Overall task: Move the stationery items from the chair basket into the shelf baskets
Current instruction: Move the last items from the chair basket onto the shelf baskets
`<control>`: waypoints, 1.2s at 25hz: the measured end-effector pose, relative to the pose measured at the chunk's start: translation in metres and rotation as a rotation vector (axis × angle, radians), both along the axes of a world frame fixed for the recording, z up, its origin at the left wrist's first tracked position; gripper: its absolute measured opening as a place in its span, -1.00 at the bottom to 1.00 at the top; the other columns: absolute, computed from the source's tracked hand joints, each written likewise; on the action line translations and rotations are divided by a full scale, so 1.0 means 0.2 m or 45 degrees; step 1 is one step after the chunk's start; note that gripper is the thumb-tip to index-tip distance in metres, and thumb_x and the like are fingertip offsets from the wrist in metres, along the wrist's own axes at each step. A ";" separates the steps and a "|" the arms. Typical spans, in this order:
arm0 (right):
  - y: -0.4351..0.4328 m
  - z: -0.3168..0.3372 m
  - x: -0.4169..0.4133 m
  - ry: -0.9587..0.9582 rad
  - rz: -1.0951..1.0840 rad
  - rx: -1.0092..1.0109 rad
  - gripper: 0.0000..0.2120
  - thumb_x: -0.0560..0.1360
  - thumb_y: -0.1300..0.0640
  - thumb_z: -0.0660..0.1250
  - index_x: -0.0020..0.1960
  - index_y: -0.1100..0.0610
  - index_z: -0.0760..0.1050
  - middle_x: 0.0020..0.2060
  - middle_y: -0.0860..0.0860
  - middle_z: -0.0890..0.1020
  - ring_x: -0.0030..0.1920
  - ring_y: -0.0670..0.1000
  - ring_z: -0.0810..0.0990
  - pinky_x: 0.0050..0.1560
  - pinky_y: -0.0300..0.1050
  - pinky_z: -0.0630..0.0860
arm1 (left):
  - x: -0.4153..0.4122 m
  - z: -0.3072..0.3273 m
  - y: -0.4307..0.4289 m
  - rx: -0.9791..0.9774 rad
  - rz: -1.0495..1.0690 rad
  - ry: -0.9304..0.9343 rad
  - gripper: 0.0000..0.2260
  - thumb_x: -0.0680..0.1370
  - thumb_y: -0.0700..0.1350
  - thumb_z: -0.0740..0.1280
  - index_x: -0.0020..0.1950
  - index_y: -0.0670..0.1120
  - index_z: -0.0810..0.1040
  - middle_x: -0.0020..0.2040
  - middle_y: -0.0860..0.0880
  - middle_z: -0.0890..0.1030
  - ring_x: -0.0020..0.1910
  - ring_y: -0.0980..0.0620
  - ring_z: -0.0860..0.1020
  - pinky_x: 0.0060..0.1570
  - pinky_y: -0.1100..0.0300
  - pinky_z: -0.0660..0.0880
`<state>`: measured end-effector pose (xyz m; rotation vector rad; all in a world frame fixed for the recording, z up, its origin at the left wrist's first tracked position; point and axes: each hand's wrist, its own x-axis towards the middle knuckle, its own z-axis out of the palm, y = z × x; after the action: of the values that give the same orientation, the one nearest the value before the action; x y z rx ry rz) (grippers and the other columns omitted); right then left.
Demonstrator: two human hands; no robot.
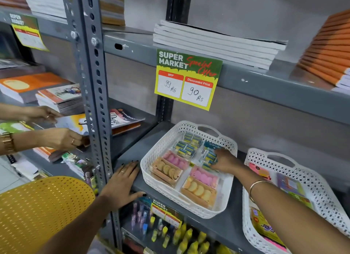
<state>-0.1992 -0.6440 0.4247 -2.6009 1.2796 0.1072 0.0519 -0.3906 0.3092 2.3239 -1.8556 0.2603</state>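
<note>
Landmark = white basket (151, 164) on the grey shelf (223, 223).

R hand (225, 162) is inside the basket, at its right side, fingers curled down onto a blue pack (209, 156). Looks like it's pinching or pressing the pack; can't tell if it's truly gripped or just being nudged flat. L hand (121, 185) lies just left of the basket, palm down on the shelf edge, fingers spread wide, holding nothing, prob. bracing.

In the basket: more blue packs at the back, pink eraser boxes (175, 160) mid, biscuit-shaped eraser boxes (166, 170) at the front. 2nd basket (322, 187) sits right of it, apart, w/ colourful flat packs. Yellow chair (43, 202) is well left and below; the chair basket itself isn't in view.

Handling, my read: the packs are small, light, clear-wrapped, so slippery and a bit crinkly. Contents seem stiff, not fragile. Best taken by the short edges, thumb vs fingers, not by loose film. Boxes are rigid; grip across the sides.

Another person's hands (62, 140) sort books further left, beyond the upright post.
</note>
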 end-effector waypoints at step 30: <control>1.23 0.05 0.79 -0.298 0.829 -0.153 -0.79 0.49 0.04 0.26 0.05 0.12 0.50 0.02 0.15 0.64 0.04 0.22 0.59 -0.07 0.03 0.50 | 0.04 -0.27 0.94 0.012 0.268 0.250 -0.28 0.53 0.32 0.05 0.43 -0.25 0.24 0.47 -0.23 0.20 0.44 -0.19 0.15 0.35 -0.15 0.18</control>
<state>-0.0404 -0.3974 0.4356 -2.9187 0.3420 -0.1631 0.0602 -0.2023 0.2554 2.4527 -1.5292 0.0448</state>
